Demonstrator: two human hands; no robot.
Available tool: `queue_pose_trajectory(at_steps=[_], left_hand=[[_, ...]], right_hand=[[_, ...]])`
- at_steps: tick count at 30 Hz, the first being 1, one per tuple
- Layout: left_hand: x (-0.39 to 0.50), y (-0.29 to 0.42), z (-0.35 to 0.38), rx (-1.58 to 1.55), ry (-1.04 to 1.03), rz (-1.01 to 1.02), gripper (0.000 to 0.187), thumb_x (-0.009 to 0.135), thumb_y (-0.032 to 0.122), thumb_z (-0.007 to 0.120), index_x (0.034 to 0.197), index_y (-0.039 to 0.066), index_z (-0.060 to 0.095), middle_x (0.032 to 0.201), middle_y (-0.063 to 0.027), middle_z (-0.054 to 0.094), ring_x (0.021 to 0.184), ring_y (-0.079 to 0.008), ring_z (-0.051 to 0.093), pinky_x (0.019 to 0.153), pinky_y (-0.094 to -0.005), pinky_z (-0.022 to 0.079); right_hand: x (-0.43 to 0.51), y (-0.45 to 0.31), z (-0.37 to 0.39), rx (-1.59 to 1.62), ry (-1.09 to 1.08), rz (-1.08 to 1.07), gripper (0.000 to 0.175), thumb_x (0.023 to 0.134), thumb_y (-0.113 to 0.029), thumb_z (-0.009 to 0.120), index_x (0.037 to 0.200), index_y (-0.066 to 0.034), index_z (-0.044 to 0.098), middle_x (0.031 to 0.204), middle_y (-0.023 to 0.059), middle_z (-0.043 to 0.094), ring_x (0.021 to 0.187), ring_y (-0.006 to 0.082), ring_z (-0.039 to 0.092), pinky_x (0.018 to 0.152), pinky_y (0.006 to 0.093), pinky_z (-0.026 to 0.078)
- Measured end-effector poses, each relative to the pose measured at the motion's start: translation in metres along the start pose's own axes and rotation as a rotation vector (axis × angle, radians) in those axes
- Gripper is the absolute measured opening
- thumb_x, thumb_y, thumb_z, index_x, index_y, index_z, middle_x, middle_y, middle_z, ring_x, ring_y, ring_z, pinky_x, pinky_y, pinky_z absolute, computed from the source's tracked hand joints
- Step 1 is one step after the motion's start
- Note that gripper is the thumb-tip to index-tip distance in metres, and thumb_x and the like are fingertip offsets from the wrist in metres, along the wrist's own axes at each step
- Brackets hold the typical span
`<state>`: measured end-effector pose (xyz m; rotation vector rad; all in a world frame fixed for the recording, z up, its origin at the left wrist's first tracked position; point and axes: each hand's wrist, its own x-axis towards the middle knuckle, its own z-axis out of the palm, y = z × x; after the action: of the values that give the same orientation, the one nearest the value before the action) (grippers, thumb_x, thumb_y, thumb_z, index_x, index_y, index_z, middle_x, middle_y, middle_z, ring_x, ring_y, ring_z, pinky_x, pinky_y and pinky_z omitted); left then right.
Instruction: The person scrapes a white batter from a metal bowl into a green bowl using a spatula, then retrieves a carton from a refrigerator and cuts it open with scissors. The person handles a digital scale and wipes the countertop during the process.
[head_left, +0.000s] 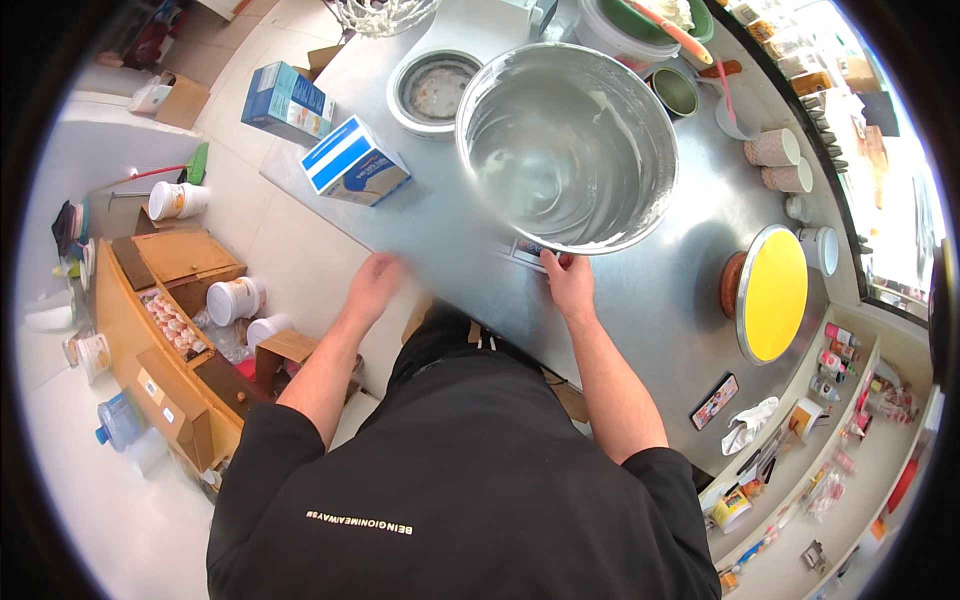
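Note:
A large metal mixing bowl (559, 150) with white residue on its inner wall and rim stands before me on the steel table (465, 255). Under its near rim shows the control panel of what looks like a digital kitchen scale (527, 252); the bowl hides the rest. My right hand (571, 283) has its thumb and fingers at the panel's right end, just below the rim, and whether it grips anything is unclear. Blurred by motion, my left hand (375, 283) hovers by the table's left edge, with no object visible in it. Two blue-and-white cartons (356, 166) (289, 105) stand beyond it.
A mixer base (435, 90) with a round seat stands behind the bowl. To the right are a yellow cake turntable (776, 294), a phone (714, 401) and a white cloth (750, 426). Shelves (787, 480) hold bottles and tools. Left, a wooden cabinet (180, 259) and white tubs (234, 300) occupy the floor.

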<state>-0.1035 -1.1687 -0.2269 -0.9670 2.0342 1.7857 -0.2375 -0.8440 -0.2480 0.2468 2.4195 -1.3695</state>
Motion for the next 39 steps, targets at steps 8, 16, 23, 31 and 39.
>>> queue_pose_trajectory(at_steps=[8,16,23,31,39], left_hand=[[0.006,-0.014,-0.047,-0.011,0.294,0.108,0.058,0.097,0.022,0.063,0.146,0.003,0.039,0.130,-0.0167,0.057,0.105,-0.0212,0.061,0.087,-0.0337,0.052],[0.006,0.092,-0.070,0.213,0.424,0.535,0.089,0.085,0.019,0.077,0.156,0.006,0.026,0.149,-0.0194,0.041,0.131,-0.0295,0.047,0.102,-0.0395,0.047],[0.024,0.161,-0.088,0.520,0.228,0.554,0.077,0.081,0.024,0.082,0.145,0.002,0.044,0.134,-0.0214,0.057,0.122,-0.0338,0.058,0.101,-0.0417,0.049],[-0.048,0.155,-0.073,0.789,-0.099,0.746,0.064,0.076,0.016,0.083,0.131,0.003,0.055,0.121,-0.0191,0.064,0.113,-0.0357,0.062,0.099,-0.0415,0.050],[-0.103,0.150,0.144,0.502,-0.662,0.977,0.052,0.082,0.008,0.073,0.130,0.001,0.055,0.131,-0.0174,0.057,0.122,-0.0371,0.055,0.102,-0.0428,0.048]], right_hand=[[0.012,0.021,0.012,-0.185,0.117,-0.178,0.034,0.084,-0.021,0.076,0.107,0.0009,0.065,0.094,0.0125,0.062,0.091,0.0288,0.054,0.080,0.0402,0.044],[0.038,0.048,0.011,-0.107,0.025,-0.157,0.024,0.085,-0.020,0.079,0.097,-0.0023,0.069,0.075,0.0015,0.058,0.058,0.0114,0.053,0.050,0.0300,0.043],[0.002,0.010,-0.014,0.026,-0.039,0.151,0.038,0.088,-0.024,0.078,0.113,0.0006,0.063,0.086,0.0025,0.061,0.072,0.0119,0.059,0.059,0.0263,0.050],[-0.109,-0.009,-0.050,0.046,-0.154,0.061,0.041,0.090,-0.014,0.074,0.125,0.0002,0.058,0.106,0.0098,0.067,0.093,0.0160,0.065,0.083,0.0311,0.054],[-0.167,-0.035,-0.105,0.180,0.022,0.004,0.039,0.093,-0.021,0.074,0.120,-0.0006,0.057,0.113,0.0078,0.059,0.100,0.0152,0.058,0.084,0.0303,0.051]])
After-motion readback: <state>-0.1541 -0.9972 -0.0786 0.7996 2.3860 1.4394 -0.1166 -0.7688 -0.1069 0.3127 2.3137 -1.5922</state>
